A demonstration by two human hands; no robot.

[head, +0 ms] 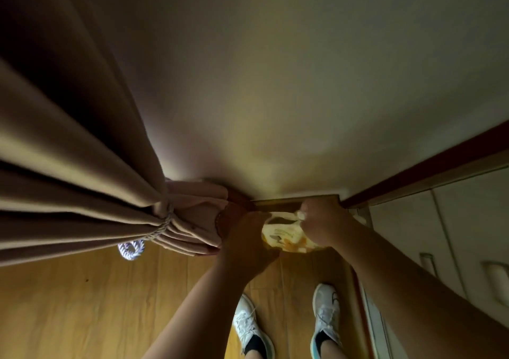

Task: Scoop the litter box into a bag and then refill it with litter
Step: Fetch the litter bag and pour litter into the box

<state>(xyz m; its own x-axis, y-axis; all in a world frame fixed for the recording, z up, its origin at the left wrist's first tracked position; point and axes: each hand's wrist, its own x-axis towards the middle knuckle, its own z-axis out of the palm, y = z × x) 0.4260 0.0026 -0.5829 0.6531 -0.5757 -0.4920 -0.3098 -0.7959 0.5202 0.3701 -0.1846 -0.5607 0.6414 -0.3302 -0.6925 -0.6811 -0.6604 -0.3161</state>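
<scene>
**A:** What is being held up there by the wall?

**B:** A yellow and white bag [286, 236] is being held by both hands. It is kept up in the air, in front of the body, above the wooden floor [82, 303].

**A:** How are the hands set?

**B:** The left hand [248, 237] is curled on the left end of the bag. The right hand [321, 221] is curled on the right end, and the top edge looks pinched there. So both hands are closed on the bag, one at each end.

**A:** Which way does the bag lie?

**B:** It is stretched sideways, from left to right, between the two hands. Neither hand is nearer; the bag is touched by both.

**A:** What may be done with it?

**B:** It looks like the top is being pulled open, but that is only a guess. Whether it holds litter or is meant for the scooped mess cannot be told.

**A:** Where is the litter box?

**B:** It is not seen. Something round and brown [234, 210] is tucked in the corner behind the left hand, beside the tied curtain [82, 179], but what it is cannot be told.

**A:** What else is there?

**B:** Two white shoes [326, 314] are seen below, and white cupboard doors [440, 234] are on the right.
</scene>
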